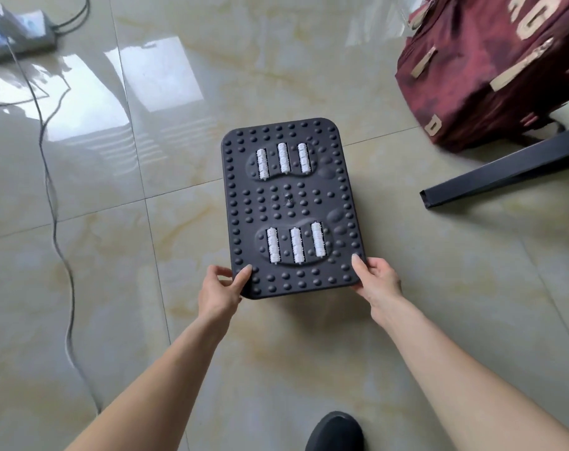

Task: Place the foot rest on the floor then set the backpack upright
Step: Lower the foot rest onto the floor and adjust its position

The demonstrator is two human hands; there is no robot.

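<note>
The foot rest is a dark grey studded board with two sets of white rollers, seen from above in the middle of the view over the glossy tiled floor. My left hand grips its near left corner and my right hand grips its near right corner, thumbs on top. Whether its underside touches the floor is hidden. The maroon backpack with beige lettering lies tipped over at the top right, apart from both hands.
A black bar-shaped furniture foot lies on the floor right of the foot rest, below the backpack. A grey cable runs down the left side from a power strip at the top left. My black shoe shows at the bottom.
</note>
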